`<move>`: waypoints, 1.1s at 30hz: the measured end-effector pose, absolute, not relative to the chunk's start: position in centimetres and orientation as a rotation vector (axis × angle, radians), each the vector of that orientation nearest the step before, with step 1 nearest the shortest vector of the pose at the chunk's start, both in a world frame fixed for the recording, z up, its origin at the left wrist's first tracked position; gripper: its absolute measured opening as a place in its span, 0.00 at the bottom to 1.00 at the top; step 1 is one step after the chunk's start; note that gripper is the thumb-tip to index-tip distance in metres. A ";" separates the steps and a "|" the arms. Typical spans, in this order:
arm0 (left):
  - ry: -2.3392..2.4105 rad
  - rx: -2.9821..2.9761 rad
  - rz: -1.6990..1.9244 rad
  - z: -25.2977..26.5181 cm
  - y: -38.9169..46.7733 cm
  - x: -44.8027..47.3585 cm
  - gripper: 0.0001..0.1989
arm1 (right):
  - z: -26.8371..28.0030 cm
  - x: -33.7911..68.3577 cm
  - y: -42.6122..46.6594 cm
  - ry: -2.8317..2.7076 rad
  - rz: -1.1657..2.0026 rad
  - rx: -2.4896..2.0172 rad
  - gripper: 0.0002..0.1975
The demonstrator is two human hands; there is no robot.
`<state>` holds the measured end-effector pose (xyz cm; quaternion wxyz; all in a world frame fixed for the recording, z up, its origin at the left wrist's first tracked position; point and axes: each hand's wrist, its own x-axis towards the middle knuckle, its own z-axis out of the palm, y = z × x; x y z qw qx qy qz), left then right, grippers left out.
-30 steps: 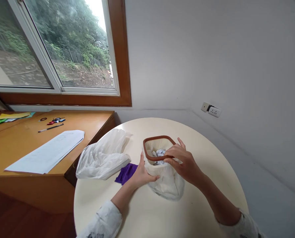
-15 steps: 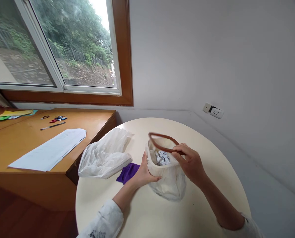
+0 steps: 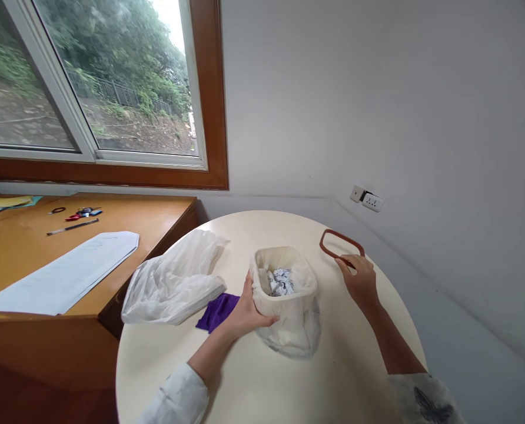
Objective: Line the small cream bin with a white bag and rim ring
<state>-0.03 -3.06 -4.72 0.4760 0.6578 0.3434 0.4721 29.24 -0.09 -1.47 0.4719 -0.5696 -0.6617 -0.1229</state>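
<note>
A small trash bin stands on the round table, lined with a thin white plastic bag folded out over its rim. Crumpled paper lies inside it. My left hand grips the bin's left side, thumb across the front. To the right, my right hand holds a brown rounded-rectangular ring by its near edge, at the table's far right side, apart from the bin. Whether the ring touches the tabletop I cannot tell.
Left of the bin lie a loose white plastic bag and a purple cloth on the cream round table. A wooden desk beside it holds paper sheets, a pen and keys. A wall stands behind.
My right hand has carried the brown ring from over the bin to the right, uncovering the opening. My left hand still holds the bin. The view has shifted slightly right.
</note>
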 end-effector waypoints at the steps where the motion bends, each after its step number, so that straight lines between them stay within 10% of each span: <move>1: 0.829 1.620 1.143 -4.7 -3.1 0.0 0.61 | -2.9 30.2 0.1 -1.639 -0.280 -1.432 0.13; 24: 0.880 1.444 1.205 -1.6 -4.1 -0.6 0.62 | -9.4 34.1 -1.1 -1.822 -0.139 -1.959 0.12; 33: 1.148 1.127 1.266 -1.7 -0.7 -3.4 0.29 | -6.6 28.7 -2.1 -1.850 -0.190 -1.782 0.16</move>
